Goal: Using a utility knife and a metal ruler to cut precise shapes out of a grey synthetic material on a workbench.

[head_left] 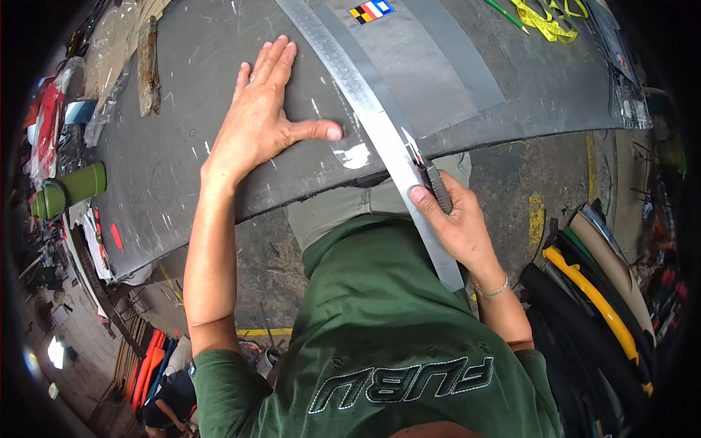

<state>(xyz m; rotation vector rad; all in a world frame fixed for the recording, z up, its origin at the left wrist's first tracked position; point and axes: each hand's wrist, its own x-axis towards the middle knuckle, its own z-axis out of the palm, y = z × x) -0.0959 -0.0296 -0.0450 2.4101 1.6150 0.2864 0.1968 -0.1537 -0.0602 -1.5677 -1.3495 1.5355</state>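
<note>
Utility knife [438, 188], dark ribbed handle, lay in the right hand [456, 212], just right of the metal straightedge [376, 120]. Right grip clamped on the knife; its thumb rested on the straightedge, toward the near end. Blade pointed away from the body, close along the straightedge's right side; contact with the material could not be told. Chain bracelet [493, 287] on that wrist, also right of the straightedge.

Left hand [257, 117] lay palm down, left of the straightedge and apart from it. Left grip held nothing: fingers stretched forward, thumb spread out toward the straightedge.

Straightedge ran at a slant over the dark, scuffed surface [179, 179], near end overhanging its edge in front of the wearer's green shirt [380, 292]. Grey sheet [438, 73] lay along the straightedge's right side, a small multicoloured patch [372, 11] at its far part. Whether the sheet reached beneath the metal: could not tell.

Farther right of the straightedge: green pencil [507, 16] and crumpled yellow tape [544, 23]. Well left of it: rough wooden stick [148, 69], then a green bottle-like cylinder [80, 184]. Off the surface, lower right of the straightedge, a yellow roll [595, 298] lay among dark rolls [558, 321].
</note>
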